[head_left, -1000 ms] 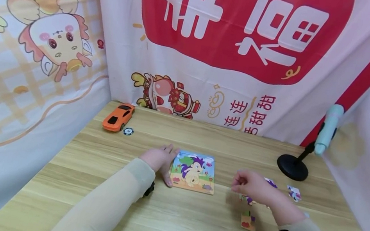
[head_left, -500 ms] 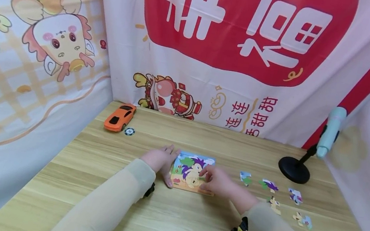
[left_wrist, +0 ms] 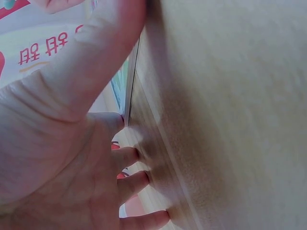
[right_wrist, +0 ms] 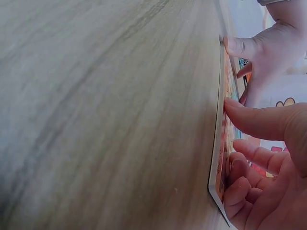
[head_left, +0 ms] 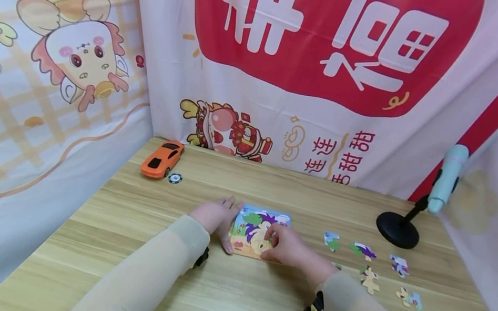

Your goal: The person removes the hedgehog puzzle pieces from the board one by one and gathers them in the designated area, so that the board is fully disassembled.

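In the head view a square hedgehog jigsaw puzzle board lies mid-table. My left hand rests along its left side with the fingers spread, and the left wrist view shows the fingertips on the wood. Over the board's right half, my right hand touches the picture with thumb and fingers; the right wrist view has the thumb stretched and the rear fingers bent. Whether a puzzle piece sits beneath those fingertips is hidden. Loose puzzle pieces lie to the right, among them a purple-and-green piece and a cream piece.
An orange toy car and a round chip stand at the back left. At the back right is a pale blue microphone on a black stand. Printed cloth hangs behind the table.
My right hand has moved left from the loose pieces onto the board, then slightly farther left across it. My left hand has stayed at the board's left edge.
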`<state>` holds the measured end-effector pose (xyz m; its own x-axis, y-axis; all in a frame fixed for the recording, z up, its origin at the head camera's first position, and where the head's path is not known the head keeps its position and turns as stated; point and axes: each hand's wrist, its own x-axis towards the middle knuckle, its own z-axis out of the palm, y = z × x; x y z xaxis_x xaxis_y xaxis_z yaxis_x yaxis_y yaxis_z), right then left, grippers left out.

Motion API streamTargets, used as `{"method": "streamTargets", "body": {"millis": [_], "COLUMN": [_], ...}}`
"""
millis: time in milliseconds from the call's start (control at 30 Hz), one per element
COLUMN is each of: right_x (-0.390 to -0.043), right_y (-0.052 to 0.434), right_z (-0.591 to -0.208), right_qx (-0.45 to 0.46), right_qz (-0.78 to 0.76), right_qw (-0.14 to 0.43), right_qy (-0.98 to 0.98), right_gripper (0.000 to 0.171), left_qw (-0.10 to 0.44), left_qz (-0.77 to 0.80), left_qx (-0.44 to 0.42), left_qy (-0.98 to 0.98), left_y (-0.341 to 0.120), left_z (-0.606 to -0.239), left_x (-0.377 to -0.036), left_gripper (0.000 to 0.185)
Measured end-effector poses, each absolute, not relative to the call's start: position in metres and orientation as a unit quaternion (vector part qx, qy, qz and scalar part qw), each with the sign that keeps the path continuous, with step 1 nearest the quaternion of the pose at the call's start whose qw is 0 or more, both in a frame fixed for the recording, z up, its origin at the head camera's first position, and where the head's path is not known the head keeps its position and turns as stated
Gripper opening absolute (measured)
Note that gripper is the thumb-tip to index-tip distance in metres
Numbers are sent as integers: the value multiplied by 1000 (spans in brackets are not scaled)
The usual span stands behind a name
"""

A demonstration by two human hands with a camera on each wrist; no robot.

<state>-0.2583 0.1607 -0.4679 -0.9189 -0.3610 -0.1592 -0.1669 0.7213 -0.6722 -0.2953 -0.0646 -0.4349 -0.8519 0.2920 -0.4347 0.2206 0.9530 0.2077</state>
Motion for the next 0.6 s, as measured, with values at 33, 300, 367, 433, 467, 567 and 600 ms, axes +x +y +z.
{"method": "streamTargets", "body": {"millis": [33, 300, 367, 433, 467, 567, 600], "right_x": [-259, -263, -264, -264, -264, -264, -264], "right_y": [161, 159, 158, 158, 158, 160, 161], "right_z": [-468, -470, -469, -469, -468, -468, -468], "right_qx": [-146, -150, -148, -144, -141, -138, -136], "right_qz": [-342, -330, -334, -340, -347, -375, -388], "right_qw": [141, 140, 142, 146, 149, 158, 162], "right_qy": [918, 921, 920, 918, 915, 903, 897], "right_gripper": [37, 39, 40, 41, 41, 34, 31], "left_qw": [238, 243, 242, 242, 242, 242, 242], "left_qz": [76, 78, 77, 78, 81, 88, 89], "left_qx": [132, 128, 128, 128, 127, 123, 123], "left_qy": [959, 959, 959, 959, 959, 958, 958], "left_y": [-64, -64, -64, -64, -64, -64, -64], "left_z": [-435, -435, -435, -435, -435, -436, -436], "left_x": [-295, -295, -295, -295, -295, -295, -295], "left_gripper": [136, 136, 136, 137, 137, 138, 138]}}
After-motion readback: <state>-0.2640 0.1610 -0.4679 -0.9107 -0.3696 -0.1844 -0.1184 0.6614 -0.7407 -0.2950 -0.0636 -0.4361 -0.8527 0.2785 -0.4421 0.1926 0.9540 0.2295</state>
